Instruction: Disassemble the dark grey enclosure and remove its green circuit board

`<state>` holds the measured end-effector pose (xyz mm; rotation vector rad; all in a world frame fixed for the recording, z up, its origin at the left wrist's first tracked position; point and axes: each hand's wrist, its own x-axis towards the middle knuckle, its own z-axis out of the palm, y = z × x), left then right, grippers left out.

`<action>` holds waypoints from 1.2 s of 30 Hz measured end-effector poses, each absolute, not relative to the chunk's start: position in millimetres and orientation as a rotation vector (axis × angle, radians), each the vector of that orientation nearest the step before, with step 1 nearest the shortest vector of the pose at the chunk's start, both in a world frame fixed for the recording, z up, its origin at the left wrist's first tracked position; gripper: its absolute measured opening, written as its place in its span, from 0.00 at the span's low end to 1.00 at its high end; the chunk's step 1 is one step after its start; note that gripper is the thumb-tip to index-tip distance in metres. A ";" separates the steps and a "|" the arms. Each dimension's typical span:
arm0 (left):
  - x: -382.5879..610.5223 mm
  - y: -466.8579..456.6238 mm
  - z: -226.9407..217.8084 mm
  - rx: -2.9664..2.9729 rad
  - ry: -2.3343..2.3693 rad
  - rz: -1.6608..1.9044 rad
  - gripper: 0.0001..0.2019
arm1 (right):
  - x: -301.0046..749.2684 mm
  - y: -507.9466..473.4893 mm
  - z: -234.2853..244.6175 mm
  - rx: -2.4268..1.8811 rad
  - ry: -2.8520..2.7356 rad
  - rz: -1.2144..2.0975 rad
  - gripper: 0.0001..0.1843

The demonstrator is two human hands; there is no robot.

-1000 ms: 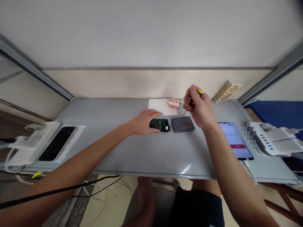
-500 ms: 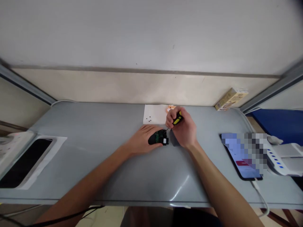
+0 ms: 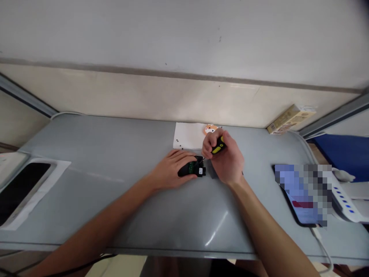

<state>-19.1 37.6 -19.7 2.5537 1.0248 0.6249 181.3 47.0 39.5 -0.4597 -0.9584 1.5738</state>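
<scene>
Circuit board (image 3: 190,167) on desk (image 3: 86,184), paper (image 3: 187,135) behind it, phone (image 3: 300,207) to its right

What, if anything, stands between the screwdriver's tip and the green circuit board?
Nothing visible does: the yellow-and-black screwdriver in the right hand appears to reach the green circuit board on the black device held by the left hand.

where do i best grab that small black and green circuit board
Probably take the small black-and-green circuit board by its rounded black left end, coming from the near left, as the left hand does. That end looks solid, while the yellow-and-black screwdriver in the right hand reaches the exposed green part from the far right.
</scene>
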 end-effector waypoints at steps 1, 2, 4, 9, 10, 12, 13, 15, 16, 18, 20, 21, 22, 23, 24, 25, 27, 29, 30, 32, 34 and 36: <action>-19.1 37.7 -20.0 2.561 1.023 0.640 0.20 | 180.9 46.8 38.8 -0.456 -0.956 1.570 0.19; -18.9 37.4 -20.1 2.566 1.021 0.650 0.19 | 180.4 46.6 38.2 -0.460 -0.954 1.565 0.19; -18.2 35.7 -19.6 2.571 1.020 0.654 0.18 | 179.4 46.0 37.8 -0.482 -0.963 1.553 0.19; -20.0 31.9 -13.8 2.522 1.077 0.794 0.15 | 178.9 46.1 38.5 -0.492 -0.959 1.553 0.20; -22.4 34.2 -11.8 2.466 1.164 0.882 0.13 | 179.3 46.4 38.8 -0.485 -0.955 1.557 0.20; -29.6 43.9 -7.4 2.303 1.425 1.043 0.11 | 180.4 47.1 39.3 -0.482 -0.952 1.559 0.20; -33.9 51.0 -5.0 2.239 1.558 1.066 0.11 | 181.0 47.4 39.5 -0.487 -0.953 1.558 0.20; -42.1 67.5 -0.5 2.251 1.675 0.974 0.10 | 182.1 47.8 39.7 -0.497 -0.951 1.552 0.21; -45.3 75.5 1.4 2.300 1.654 0.913 0.10 | 182.5 48.0 39.7 -0.498 -0.946 1.549 0.20; -49.2 88.8 4.1 2.481 1.441 0.714 0.10 | 183.0 48.5 39.5 -0.495 -0.937 1.550 0.20; -50.4 97.7 5.4 2.600 1.244 0.569 0.11 | 183.1 49.1 39.1 -0.494 -0.928 1.548 0.20; -50.6 100.7 5.7 2.632 1.186 0.527 0.11 | 183.1 49.4 39.0 -0.492 -0.925 1.547 0.20; -50.7 103.2 5.7 2.653 1.157 0.501 0.11 | 183.1 49.7 38.8 -0.489 -0.921 1.546 0.20; -51.0 105.3 5.6 2.671 1.139 0.479 0.11 | 183.2 50.0 38.7 -0.488 -0.917 1.546 0.20; -51.4 107.1 5.4 2.689 1.120 0.455 0.11 | 183.3 50.4 38.6 -0.489 -0.912 1.545 0.20; -51.8 108.6 5.1 2.705 1.100 0.431 0.11 | 183.6 50.8 38.4 -0.495 -0.908 1.546 0.20; -52.5 110.7 4.5 2.723 1.070 0.401 0.11 | 184.3 51.6 38.2 -0.519 -0.907 1.545 0.20; -52.4 111.4 4.5 2.719 1.061 0.395 0.12 | 185.1 52.3 38.2 -0.539 -0.909 1.539 0.21; -52.1 111.5 4.9 2.710 1.062 0.393 0.12 | 185.4 52.6 38.3 -0.540 -0.907 1.538 0.21; -51.4 111.7 6.2 2.681 1.080 0.405 0.13 | 185.8 52.9 38.7 -0.535 -0.900 1.537 0.21; -51.0 113.3 7.7 2.642 1.139 0.450 0.14 | 186.1 52.9 39.5 -0.542 -0.898 1.535 0.22; -51.3 117.0 8.3 2.614 1.214 0.500 0.14 | 186.6 52.7 40.3 -0.565 -0.899 1.526 0.22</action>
